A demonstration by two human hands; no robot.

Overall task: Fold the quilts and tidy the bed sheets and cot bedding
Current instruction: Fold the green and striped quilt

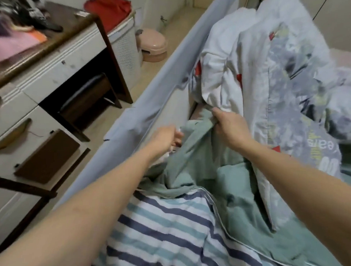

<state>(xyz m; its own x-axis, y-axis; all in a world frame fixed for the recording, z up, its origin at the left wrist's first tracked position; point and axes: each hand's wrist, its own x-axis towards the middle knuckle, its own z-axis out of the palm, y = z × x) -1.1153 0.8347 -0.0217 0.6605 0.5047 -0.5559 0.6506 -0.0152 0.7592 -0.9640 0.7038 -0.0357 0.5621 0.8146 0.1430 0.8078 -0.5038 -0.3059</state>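
A green quilt point(234, 190) with a blue-and-white striped side point(164, 235) lies bunched on the bed in front of me. My right hand point(230, 126) grips a raised fold of the green fabric near the bed's left side. My left hand point(167, 137) reaches to the green edge beside the guard; its fingertips are hidden behind the cloth. A white and pale-blue printed quilt point(263, 66) is heaped further back, partly over the green one.
A pale blue fabric bed guard point(151, 102) runs along the bed's left edge. Left of it stands a white dresser with a brown top point(58, 49), a stool beneath, a brown box point(48, 156), a white hamper with red cloth point(123, 33) and a pink bin point(153, 47).
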